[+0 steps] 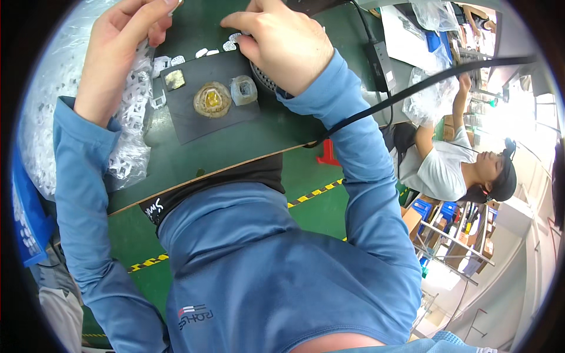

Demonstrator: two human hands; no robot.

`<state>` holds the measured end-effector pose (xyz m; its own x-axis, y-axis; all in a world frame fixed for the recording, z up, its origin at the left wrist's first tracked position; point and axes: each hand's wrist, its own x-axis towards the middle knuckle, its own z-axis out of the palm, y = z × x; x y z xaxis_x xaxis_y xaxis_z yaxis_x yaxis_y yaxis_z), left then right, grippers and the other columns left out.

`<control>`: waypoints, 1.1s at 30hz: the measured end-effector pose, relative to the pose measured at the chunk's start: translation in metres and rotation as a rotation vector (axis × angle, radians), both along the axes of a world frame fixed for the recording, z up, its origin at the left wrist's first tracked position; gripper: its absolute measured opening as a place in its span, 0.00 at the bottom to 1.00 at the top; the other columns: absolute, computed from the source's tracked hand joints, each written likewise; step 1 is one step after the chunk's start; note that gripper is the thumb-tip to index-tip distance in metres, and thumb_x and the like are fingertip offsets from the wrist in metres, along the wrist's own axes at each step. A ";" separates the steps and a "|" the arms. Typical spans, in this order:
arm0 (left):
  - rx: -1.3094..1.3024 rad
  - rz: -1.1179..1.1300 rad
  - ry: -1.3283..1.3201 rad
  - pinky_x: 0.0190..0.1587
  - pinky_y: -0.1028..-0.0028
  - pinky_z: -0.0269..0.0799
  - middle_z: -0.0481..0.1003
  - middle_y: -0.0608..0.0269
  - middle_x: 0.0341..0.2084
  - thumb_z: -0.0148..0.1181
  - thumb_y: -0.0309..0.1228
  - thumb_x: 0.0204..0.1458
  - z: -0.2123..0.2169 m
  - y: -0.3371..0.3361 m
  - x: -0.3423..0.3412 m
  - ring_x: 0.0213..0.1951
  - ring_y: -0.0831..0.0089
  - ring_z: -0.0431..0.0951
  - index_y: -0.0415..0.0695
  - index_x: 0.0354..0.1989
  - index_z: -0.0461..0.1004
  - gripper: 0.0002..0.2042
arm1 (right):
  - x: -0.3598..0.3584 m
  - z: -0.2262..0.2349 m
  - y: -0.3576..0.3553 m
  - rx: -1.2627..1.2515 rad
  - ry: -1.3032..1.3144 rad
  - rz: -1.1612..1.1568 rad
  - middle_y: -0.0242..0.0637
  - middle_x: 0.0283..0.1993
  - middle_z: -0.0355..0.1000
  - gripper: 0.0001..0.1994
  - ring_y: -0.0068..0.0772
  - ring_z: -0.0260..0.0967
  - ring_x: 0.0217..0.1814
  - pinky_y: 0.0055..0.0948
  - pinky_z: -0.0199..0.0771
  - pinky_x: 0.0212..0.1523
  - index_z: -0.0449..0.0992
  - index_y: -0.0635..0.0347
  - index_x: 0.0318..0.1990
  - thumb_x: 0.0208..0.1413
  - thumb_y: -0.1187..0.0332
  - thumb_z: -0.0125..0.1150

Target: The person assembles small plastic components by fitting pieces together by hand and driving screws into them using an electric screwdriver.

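Note:
My left hand (132,44) is raised over the far left of the green table (282,126). Its thumb and fingers are pinched at the top edge of the picture, where what they hold is too small and cut off to name. My right hand (285,47) hovers palm down with the index finger stretched out and the thumb apart. Beneath it are small white plastic parts (229,46) and a dark round perforated thing (263,76), partly covered. On a dark mat (197,128) sit a round amber dish (206,107), a cloudy translucent cup (243,91) and a pale yellowish square pad (175,79).
Clear plastic bags of white parts (70,88) cover the table's left side. A black cable (424,88) crosses above my right forearm, and a black adapter box (379,67) lies at the right. Another person (441,170) works at the right. A blue bin (26,206) stands far left.

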<state>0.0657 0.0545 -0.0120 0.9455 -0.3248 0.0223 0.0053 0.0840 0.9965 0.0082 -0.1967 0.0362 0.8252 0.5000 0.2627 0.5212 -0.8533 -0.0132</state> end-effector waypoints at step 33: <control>0.019 0.160 -0.177 0.29 0.83 0.66 0.74 0.71 0.20 0.61 0.30 0.61 0.037 -0.037 -0.024 0.23 0.84 0.72 0.41 0.34 0.77 0.06 | -0.042 -0.011 -0.032 0.639 0.312 0.126 0.33 0.29 0.74 0.05 0.34 0.72 0.31 0.31 0.73 0.33 0.85 0.57 0.35 0.53 0.69 0.73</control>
